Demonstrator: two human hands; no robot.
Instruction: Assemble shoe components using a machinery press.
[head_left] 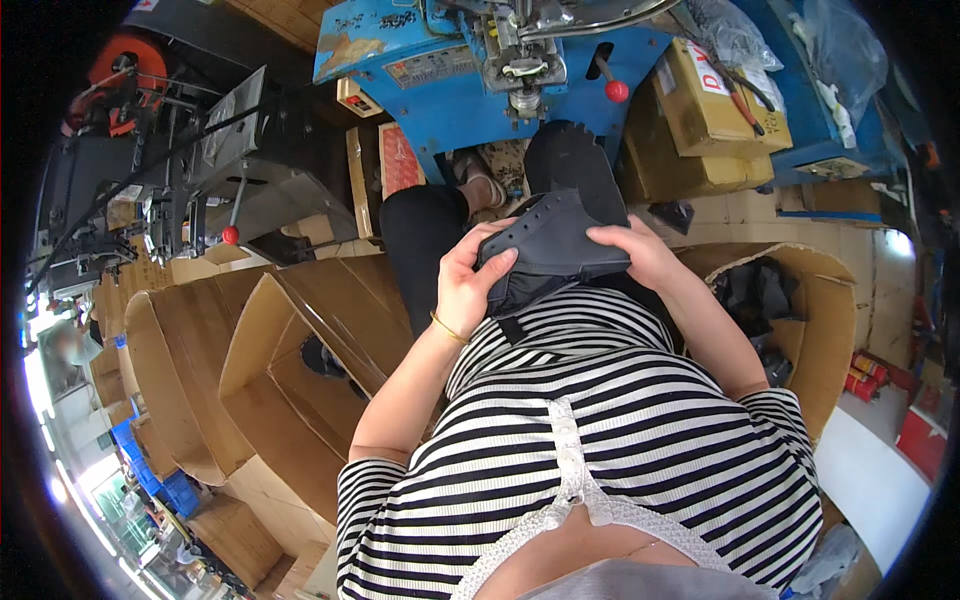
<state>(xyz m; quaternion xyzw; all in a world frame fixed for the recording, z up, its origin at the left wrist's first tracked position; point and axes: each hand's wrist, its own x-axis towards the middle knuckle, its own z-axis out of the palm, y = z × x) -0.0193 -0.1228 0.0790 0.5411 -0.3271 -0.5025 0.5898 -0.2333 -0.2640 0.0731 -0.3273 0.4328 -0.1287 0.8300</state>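
A black shoe upper (560, 232) with a row of eyelet holes along one edge is held in front of my striped top. My left hand (474, 266) grips its left end, thumb pressed on the face near the holes. At the opposite end my right hand (640, 252) pinches the edge with thumb on top and fingers underneath. Beyond the upper, a dark piece (570, 165) with a jagged far edge extends toward the machine; whether it is joined to the upper I cannot tell. Dark material hangs below the upper, partly hidden.
Ahead stands a blue machine (440, 85) with a metal head (524, 70) and a red-knobbed lever (615, 91). Open cardboard boxes flank me, left (290, 390) and right (825, 330), the latter holding black pieces. Pliers (745, 105) lie on stacked cartons (715, 130). Another machine (270, 180) is at left.
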